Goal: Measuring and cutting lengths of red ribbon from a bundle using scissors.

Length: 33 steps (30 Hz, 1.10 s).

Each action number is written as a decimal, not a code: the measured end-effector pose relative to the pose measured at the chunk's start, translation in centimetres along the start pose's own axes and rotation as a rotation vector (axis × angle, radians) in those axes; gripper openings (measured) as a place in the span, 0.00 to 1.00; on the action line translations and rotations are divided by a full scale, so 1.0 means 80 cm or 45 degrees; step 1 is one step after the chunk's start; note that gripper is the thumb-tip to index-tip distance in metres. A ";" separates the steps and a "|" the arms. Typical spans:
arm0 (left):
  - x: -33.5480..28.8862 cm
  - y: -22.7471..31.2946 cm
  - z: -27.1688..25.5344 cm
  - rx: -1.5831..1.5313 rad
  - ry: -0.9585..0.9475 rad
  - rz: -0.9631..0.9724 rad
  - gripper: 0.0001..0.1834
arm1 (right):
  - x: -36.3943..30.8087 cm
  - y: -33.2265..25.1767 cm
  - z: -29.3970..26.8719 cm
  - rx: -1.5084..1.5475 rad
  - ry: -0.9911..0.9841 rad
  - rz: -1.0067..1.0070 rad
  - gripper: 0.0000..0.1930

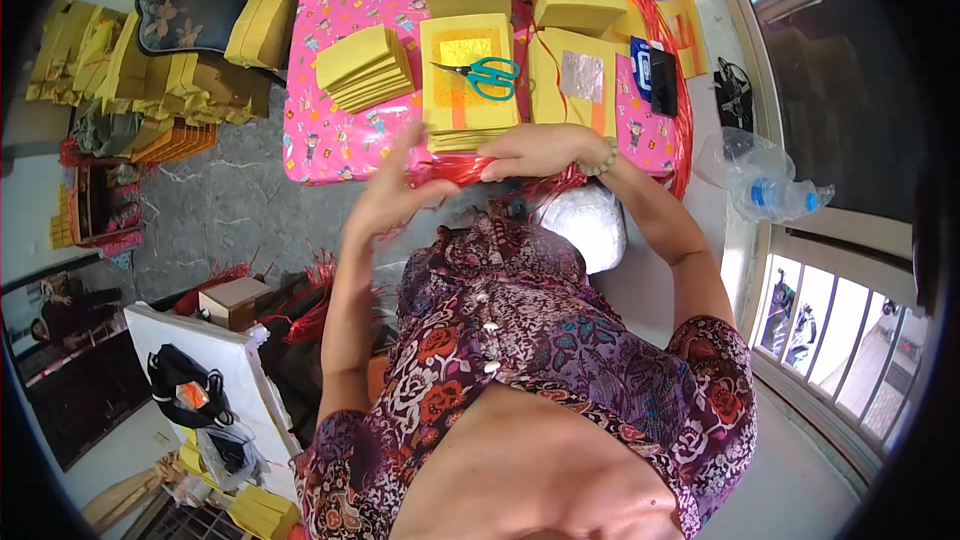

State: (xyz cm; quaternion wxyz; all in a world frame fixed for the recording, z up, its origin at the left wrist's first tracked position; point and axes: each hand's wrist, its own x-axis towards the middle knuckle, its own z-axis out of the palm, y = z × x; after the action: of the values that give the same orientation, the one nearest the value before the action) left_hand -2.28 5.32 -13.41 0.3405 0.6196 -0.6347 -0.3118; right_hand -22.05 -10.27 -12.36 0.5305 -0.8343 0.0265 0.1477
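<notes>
At the table's near edge a bundle of thin red plastic strands (458, 171) lies between my hands. My right hand (548, 150), wearing a beaded bracelet, reaches across it from the right, with strands between thumb and fingers. My left hand (392, 192) is spread at the left end of the bundle, thumb apart from the fingers and slightly blurred. Just beyond the strands stands a stack of yellow paper sheets (470, 125) with an orange and gold patch on top. Teal-handled scissors (490, 77) lie on it, blades pointing left.
More yellow paper stacks (368, 70) rest on the pink patterned tablecloth (330, 130), at left, right (575, 80) and far side. A dark phone (662, 82) lies at the right edge. Clear plastic bottles (780, 198) sit by the window. A padded chair (190, 5) stands far left.
</notes>
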 end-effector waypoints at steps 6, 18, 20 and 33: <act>0.022 0.042 0.022 0.105 -0.419 -0.121 0.29 | 0.004 -0.014 -0.011 -0.063 -0.035 -0.058 0.20; -0.032 -0.050 -0.042 0.514 -0.113 -0.100 0.11 | -0.083 0.055 -0.035 0.019 0.118 0.179 0.19; -0.038 -0.069 -0.052 0.517 -0.171 -0.275 0.11 | -0.090 0.056 -0.040 0.080 0.076 0.371 0.18; 0.070 0.035 0.044 0.137 -0.339 -0.034 0.33 | -0.010 -0.019 -0.032 -0.475 0.112 0.329 0.16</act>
State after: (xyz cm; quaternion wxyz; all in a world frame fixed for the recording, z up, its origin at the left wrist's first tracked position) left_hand -6.74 -0.29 -12.85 0.2156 0.5985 -0.6817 -0.3613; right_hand -21.97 -11.98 -9.81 0.3420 -0.9132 0.1285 0.1803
